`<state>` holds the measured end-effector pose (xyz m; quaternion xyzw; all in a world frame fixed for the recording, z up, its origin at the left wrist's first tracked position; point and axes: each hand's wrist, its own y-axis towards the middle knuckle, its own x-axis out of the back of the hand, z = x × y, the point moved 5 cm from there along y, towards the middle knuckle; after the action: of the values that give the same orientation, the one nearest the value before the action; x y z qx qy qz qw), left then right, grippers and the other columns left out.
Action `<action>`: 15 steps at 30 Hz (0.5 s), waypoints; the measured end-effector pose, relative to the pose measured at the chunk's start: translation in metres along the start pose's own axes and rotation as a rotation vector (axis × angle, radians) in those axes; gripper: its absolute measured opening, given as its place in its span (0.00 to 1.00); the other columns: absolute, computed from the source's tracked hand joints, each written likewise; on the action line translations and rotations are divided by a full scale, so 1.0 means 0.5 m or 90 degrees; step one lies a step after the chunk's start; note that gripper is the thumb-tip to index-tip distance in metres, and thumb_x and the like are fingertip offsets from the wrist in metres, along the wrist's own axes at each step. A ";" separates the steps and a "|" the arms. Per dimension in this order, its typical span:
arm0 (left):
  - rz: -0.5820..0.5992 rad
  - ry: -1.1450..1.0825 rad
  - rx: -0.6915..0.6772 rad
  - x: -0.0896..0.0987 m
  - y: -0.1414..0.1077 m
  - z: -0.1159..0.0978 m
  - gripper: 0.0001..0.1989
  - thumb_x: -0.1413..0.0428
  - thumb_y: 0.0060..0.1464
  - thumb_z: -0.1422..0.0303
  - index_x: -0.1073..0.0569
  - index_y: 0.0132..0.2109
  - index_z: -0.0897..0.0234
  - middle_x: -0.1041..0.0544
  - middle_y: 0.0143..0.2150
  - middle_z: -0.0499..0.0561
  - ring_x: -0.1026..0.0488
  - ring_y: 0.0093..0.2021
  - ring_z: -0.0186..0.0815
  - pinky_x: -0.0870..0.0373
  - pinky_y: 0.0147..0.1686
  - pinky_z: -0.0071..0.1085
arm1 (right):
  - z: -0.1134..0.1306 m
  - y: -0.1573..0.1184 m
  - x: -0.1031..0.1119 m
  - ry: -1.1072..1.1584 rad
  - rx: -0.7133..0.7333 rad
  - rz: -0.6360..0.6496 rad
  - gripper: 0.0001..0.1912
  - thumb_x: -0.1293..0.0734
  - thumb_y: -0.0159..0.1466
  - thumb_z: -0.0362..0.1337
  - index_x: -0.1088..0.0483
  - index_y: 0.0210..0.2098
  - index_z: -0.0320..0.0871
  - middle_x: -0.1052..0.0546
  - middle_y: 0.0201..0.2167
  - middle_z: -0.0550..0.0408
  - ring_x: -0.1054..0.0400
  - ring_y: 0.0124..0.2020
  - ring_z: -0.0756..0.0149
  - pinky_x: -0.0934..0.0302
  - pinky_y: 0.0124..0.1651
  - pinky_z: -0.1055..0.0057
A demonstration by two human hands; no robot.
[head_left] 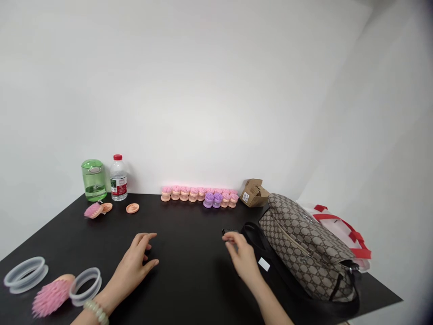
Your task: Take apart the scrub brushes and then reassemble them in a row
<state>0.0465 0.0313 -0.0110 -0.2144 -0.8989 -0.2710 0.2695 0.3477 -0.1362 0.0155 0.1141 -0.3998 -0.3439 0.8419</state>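
My left hand (pixel 135 260), a pale beaded bracelet (pixel 96 310) on its wrist, is held over the black table (pixel 182 280) with thumb and fingers apart and nothing between them. To its left are a clear plastic ring (pixel 76 299), a pink-bristled brush (pixel 54 295) on its side and a second, grooved clear ring (pixel 20 285). My right hand (pixel 242 258) has its fingers loosely bent and apart, with nothing visible in them. A small black object (pixel 231 230) shows just behind its fingertips; whether they touch is unclear. A white label (pixel 264 264) lies right of that wrist.
Pink brushes (pixel 184 193) and two purple brushes (pixel 213 200) line the wall. A green container (pixel 94 181), a water bottle (pixel 118 179), another brush (pixel 93 210) and a peach disc (pixel 132 208) stand back left. A cardboard box (pixel 253 194), a patterned bag (pixel 301 243) and a red-handled bag (pixel 338 228) occupy the right.
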 end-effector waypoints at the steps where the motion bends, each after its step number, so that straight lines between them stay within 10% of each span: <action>1: -0.003 -0.001 -0.003 0.000 0.000 0.000 0.23 0.44 0.50 0.63 0.31 0.55 0.55 0.31 0.51 0.53 0.24 0.37 0.39 0.20 0.36 0.37 | -0.036 0.017 0.019 -0.011 -0.024 -0.018 0.11 0.40 0.61 0.31 0.29 0.39 0.46 0.21 0.39 0.49 0.25 0.41 0.57 0.32 0.48 0.60; 7: -0.001 0.004 -0.006 -0.003 0.002 0.007 0.23 0.44 0.50 0.64 0.31 0.55 0.54 0.31 0.53 0.53 0.24 0.38 0.40 0.20 0.36 0.37 | -0.166 0.086 0.064 -0.061 -0.103 -0.037 0.14 0.42 0.52 0.26 0.33 0.34 0.47 0.18 0.32 0.55 0.23 0.39 0.60 0.33 0.45 0.65; 15: 0.005 0.022 -0.004 -0.004 0.001 0.011 0.24 0.43 0.50 0.63 0.30 0.55 0.54 0.30 0.52 0.52 0.23 0.38 0.40 0.20 0.35 0.36 | -0.177 0.084 0.046 -0.112 -0.091 -0.025 0.20 0.44 0.49 0.22 0.31 0.36 0.46 0.21 0.32 0.56 0.28 0.42 0.61 0.37 0.46 0.68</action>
<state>0.0464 0.0344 -0.0159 -0.2142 -0.8923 -0.2766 0.2853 0.4450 -0.1280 -0.0090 0.0308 -0.4440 -0.3971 0.8027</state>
